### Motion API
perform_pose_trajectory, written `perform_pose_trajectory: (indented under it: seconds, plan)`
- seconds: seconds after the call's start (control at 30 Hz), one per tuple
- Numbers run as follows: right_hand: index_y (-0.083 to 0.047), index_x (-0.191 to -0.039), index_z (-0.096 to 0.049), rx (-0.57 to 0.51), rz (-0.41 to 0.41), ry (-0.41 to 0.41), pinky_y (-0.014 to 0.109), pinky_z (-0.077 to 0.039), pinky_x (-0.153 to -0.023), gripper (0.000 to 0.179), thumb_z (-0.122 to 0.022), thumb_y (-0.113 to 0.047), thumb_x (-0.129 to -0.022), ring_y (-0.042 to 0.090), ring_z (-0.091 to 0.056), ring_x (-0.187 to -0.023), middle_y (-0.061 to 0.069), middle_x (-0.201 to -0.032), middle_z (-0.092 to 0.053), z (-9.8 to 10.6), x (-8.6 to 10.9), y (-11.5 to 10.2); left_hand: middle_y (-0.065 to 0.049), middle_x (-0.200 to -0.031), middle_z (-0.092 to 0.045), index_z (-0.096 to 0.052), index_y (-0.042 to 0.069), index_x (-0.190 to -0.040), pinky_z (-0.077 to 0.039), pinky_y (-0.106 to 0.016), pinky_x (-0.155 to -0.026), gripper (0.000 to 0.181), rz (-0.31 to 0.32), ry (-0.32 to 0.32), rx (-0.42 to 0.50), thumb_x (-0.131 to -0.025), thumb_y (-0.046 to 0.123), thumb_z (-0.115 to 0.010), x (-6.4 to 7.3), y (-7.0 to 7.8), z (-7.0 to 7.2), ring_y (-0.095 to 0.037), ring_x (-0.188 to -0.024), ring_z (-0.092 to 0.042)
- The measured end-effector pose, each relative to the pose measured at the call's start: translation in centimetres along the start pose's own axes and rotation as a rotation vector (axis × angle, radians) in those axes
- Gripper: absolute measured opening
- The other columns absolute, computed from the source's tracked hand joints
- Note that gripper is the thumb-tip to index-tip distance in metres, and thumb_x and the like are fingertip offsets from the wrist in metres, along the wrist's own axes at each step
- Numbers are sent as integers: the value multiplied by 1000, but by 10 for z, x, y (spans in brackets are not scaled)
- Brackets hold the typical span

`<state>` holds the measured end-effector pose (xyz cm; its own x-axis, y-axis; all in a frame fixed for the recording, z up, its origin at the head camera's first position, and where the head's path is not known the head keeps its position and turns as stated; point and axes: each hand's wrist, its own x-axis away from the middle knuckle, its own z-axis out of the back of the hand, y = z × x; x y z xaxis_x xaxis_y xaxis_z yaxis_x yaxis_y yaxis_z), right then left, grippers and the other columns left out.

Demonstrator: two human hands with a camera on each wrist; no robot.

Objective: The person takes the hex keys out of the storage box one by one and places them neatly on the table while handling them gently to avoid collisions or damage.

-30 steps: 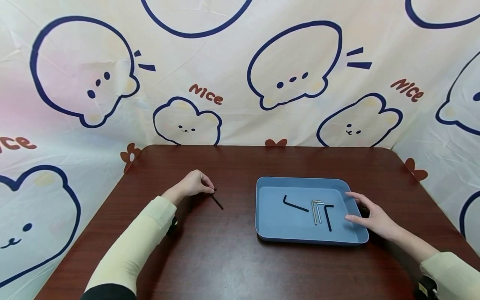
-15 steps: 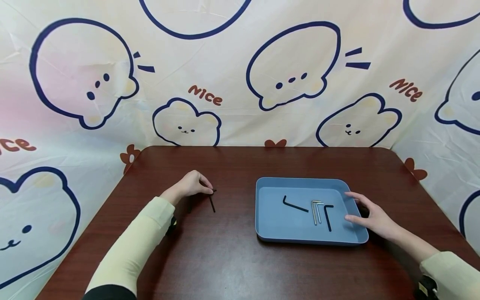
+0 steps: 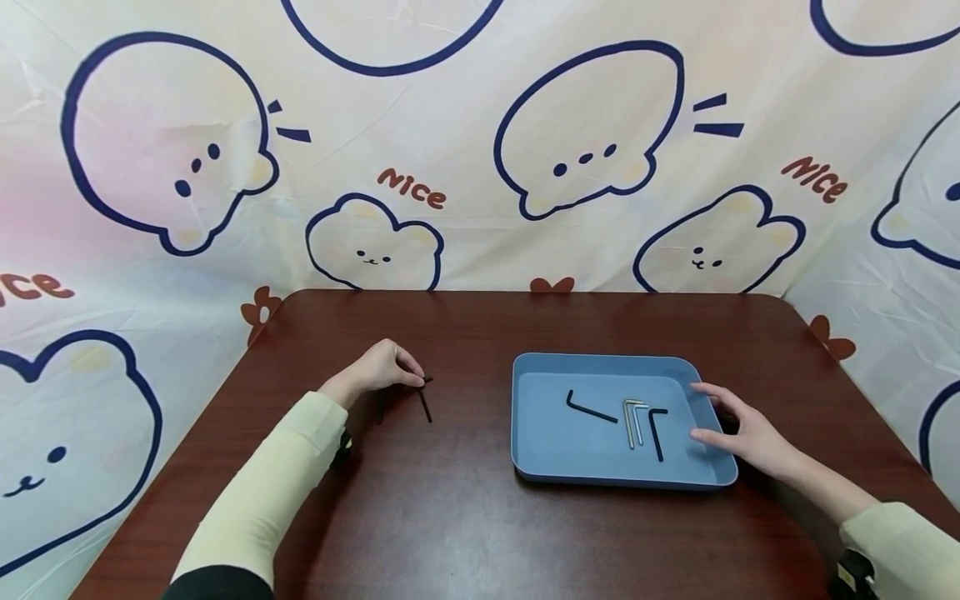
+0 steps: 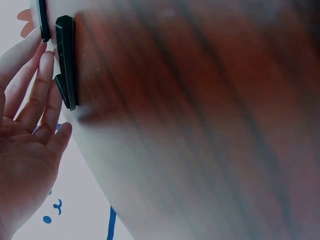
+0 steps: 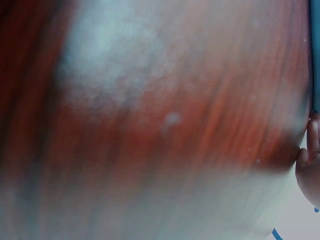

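Note:
In the head view, my left hand (image 3: 382, 367) pinches a black Allen key (image 3: 425, 405) at its bent end, the long arm slanting down to the table. Under that hand a second black Allen key (image 4: 66, 62) lies on the table, best seen in the left wrist view. My right hand (image 3: 750, 433) holds the right rim of a blue tray (image 3: 540, 467), thumb and forefinger over the edge. Inside the tray lie a black Allen key (image 3: 592, 412) at left, two silver ones (image 3: 630, 425) side by side, and another black one (image 3: 656, 437) at right.
A dark reddish-brown table (image 3: 465, 533) with rounded far corners bears everything. Behind it hangs a pale curtain (image 3: 465, 125) with cartoon outlines. The tray stands right of the table's middle.
The pinched Allen key has swung from slanting right to a steeper angle, and the left hand has shifted slightly left. My right hand and the tray have stayed put.

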<state>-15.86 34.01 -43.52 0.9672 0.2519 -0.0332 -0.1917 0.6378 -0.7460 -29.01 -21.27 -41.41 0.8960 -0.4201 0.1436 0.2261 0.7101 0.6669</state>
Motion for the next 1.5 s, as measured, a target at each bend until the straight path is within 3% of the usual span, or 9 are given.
perform_pose_trajectory:
  seconds: [1.5]
  plan:
    - [-2,-146,-31,2,20,9,71,-36,-86,70,-70,-14,-89,49,-39,-116,33,-136,-36,0,2,1,-2,-88,-73,-79,8,-86,-49,-37,-82,5,6,-16,-4,-85,11,-75,0,2,2,-16,-88,-60]
